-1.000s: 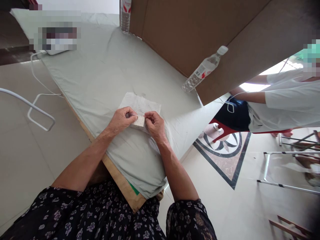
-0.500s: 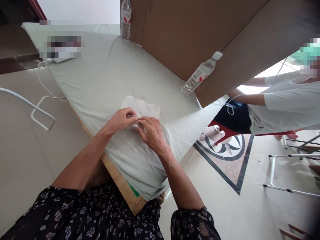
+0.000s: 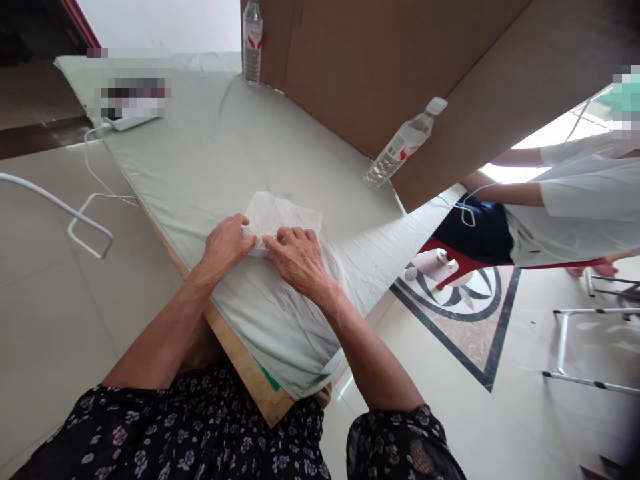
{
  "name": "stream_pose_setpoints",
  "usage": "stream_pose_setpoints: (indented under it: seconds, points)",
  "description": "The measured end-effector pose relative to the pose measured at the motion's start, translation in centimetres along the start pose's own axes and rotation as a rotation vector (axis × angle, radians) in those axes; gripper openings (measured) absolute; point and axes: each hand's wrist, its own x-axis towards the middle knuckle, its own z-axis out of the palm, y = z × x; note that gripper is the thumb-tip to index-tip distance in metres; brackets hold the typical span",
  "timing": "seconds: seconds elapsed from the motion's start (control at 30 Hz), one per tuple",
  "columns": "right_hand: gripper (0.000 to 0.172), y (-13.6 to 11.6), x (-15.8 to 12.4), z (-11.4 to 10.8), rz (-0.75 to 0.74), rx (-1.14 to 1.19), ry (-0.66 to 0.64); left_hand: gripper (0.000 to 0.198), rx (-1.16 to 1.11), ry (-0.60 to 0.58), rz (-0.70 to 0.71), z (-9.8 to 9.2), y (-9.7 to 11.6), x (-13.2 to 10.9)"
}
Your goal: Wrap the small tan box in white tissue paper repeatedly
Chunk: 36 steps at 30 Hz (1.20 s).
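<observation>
A white paper napkin (image 3: 283, 215) lies flat on the pale green cloth covering the table (image 3: 210, 153). My left hand (image 3: 225, 243) rests on the napkin's near left corner, fingers stretched and pressing down. My right hand (image 3: 297, 257) lies flat over its near edge, fingers extended toward the left hand. Both hands nearly touch over the folded near edge, and neither hand lifts anything.
A tilted water bottle (image 3: 404, 143) leans by a large cardboard sheet (image 3: 380, 67); another bottle (image 3: 252, 40) stands at the far edge. A white device with a cable (image 3: 125, 120) sits far left. A person in white (image 3: 575, 200) sits at right. Metal frames (image 3: 575, 347) stand on the floor.
My hands went from pinching the napkin's folded near edge to lying flat and pressing it onto the cloth. The camera view shifted slightly.
</observation>
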Motion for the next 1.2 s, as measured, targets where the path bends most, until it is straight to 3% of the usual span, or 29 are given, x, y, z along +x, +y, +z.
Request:
stream_pose_setpoints:
  seconds: [0.1, 0.27, 0.4, 0.57, 0.73, 0.87, 0.93, 1.0, 1.1, 1.2]
  points:
    - [0.024, 0.1, 0.4, -0.5, -0.033, -0.026, -0.019, 0.034, 0.078, 0.056, -0.047, -0.4, -0.5, -0.2]
    - [0.019, 0.3, 1.1, -1.0, -0.053, 0.0, -0.055, 0.035, 0.071, 0.034, -0.147, -0.5, -1.5, 0.6]
    - [0.019, 0.3, 1.2, -1.1, -0.05, 0.007, -0.062, 0.03, -0.004, 0.058, -0.076, -0.3, -2.1, 1.5]
    - [0.018, 0.3, 1.1, -1.2, -0.052, 0.002, -0.074, 0.03, -0.059, -0.109, -0.061, -1.3, -1.6, 1.5]
    - [0.018, 0.3, 1.1, -1.2, -0.061, 0.003, -0.07, 0.011, -0.15, -0.032, -0.077, -1.6, -0.9, 0.7]
    - [0.018, 0.3, 1.2, -1.2, -0.07, 0.003, -0.068, 0.075, -0.337, -0.072, -0.228, -1.3, -1.6, 0.6]
    - [0.017, 0.3, 1.2, -1.2, -0.078, -0.001, -0.073, 0.083, -0.386, -0.072, -0.245, -1.3, -2.1, 0.7]
    - [0.018, 0.3, 1.2, -1.2, -0.081, -0.005, -0.072, 0.066, -0.423, -0.075, -0.228, -1.3, -2.3, 0.7]
    - [0.022, 0.2, 1.3, -1.3, -0.075, -0.006, -0.065, 0.024, -0.506, -0.121, -0.212, -1.3, -1.5, 0.3]
    - [0.021, 0.1, 1.4, -1.5, -0.074, -0.006, -0.088, 0.015, -0.629, -0.124, -0.224, -1.3, 0.4, -0.1]
